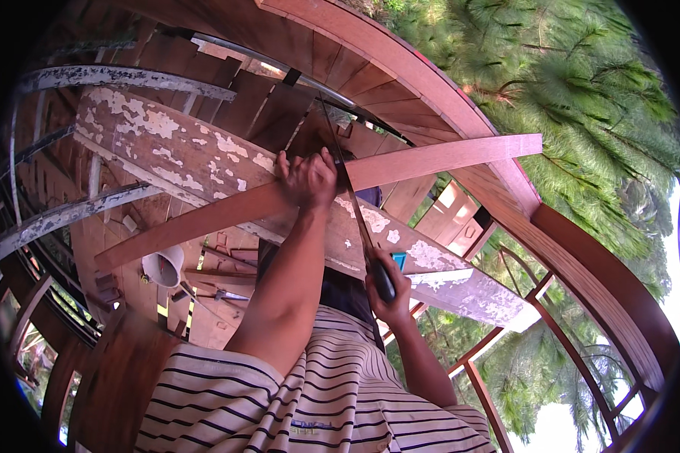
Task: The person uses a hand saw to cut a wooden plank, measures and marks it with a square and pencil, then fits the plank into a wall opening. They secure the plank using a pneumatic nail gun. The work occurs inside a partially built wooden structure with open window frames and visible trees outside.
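Note:
My left hand (pixel 308 180) is closed over a long reddish board (pixel 442 155), which lies diagonally across a wide plank (pixel 155 143) with flaking white paint. My right hand (pixel 389 291) grips the black handle (pixel 382 275) of a handsaw. The saw's thin blade (pixel 359 215) runs up and away, crossing the board just right of my left hand. A small teal object (pixel 397 261), too hidden to name, shows beside my right hand, by the plank.
Weathered metal rails (pixel 106 79) are at the left. A white container (pixel 161 266) and scattered tools (pixel 223 293) are on wooden boards (pixel 208 317) below the plank. A curved wooden beam (pixel 385 45) arcs over the top and right, with trees (pixel 574 83) beyond.

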The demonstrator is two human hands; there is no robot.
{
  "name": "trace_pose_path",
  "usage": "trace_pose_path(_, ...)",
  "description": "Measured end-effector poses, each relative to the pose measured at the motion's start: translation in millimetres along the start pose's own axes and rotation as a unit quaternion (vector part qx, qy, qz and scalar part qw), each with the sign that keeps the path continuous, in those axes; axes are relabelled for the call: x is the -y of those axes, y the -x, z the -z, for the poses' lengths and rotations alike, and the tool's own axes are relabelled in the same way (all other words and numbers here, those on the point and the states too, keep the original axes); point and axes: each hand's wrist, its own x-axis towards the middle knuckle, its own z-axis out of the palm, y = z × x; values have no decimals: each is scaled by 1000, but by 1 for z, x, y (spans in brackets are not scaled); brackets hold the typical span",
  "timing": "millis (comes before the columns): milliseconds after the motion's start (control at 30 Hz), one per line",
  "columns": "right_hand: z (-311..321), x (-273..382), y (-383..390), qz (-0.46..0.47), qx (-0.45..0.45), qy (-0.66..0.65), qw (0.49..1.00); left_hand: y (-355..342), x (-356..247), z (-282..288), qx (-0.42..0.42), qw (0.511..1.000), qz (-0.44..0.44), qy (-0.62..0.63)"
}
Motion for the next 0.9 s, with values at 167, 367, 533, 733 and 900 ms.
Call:
trace_pose_path(167,-1,25,-6,-15,-7,-7,1000,0,5,0,-36,999,5,-11)
trace_pose_path(367,78,92,101,-60,28,25,997,-1,2,7,-4,999,10,-37)
trace_pose_path(533,-4,-8,-10,35,-15,-19,999,-1,1,2,-6,1000,1,-3)
trace_pose_path(733,32,64,34,-47,19,11,999,-7,-2,8,14,999,16,-27)
trace_pose_path(900,73,83,91,-34,20,29,999,-5,-5,12,33,999,23,-34)
